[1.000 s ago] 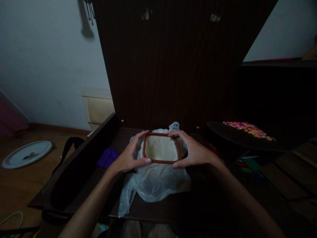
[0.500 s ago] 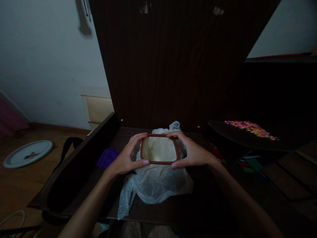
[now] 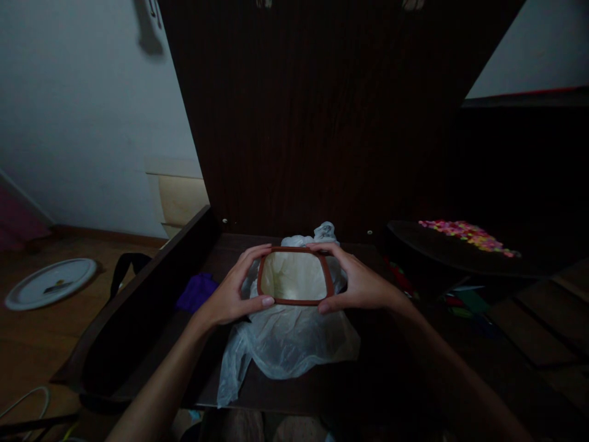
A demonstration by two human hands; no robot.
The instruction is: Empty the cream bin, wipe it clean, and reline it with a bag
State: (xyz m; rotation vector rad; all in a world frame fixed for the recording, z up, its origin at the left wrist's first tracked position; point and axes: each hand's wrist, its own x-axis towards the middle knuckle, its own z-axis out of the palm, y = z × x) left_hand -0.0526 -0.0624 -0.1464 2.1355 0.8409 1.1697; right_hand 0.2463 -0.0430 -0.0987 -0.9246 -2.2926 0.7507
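Observation:
Between my two hands is a brown, round-cornered rectangular rim (image 3: 294,302), with a pale translucent plastic bag (image 3: 297,344) gathered around and inside it. My left hand (image 3: 234,287) grips the rim's left side, thumb at the near corner and fingers at the far one. On the right side my right hand (image 3: 356,283) holds it the same way. The bag's loose film spreads toward me over the dark wooden surface (image 3: 285,393), and a crumpled knot of it stands up behind the rim. What lies beneath the rim is hidden by the bag.
Purple cloth (image 3: 197,293) lies left of my left hand, beside a raised dark side board (image 3: 151,294). A tall dark panel (image 3: 313,123) stands behind. Colourful small pieces (image 3: 469,236) cover part of a shelf at right. A white oval lid-like thing (image 3: 50,283) rests on the floor.
The view has tipped slightly. The rim has shifted a little to the left and tilted slightly, with both hands keeping their grip on it.

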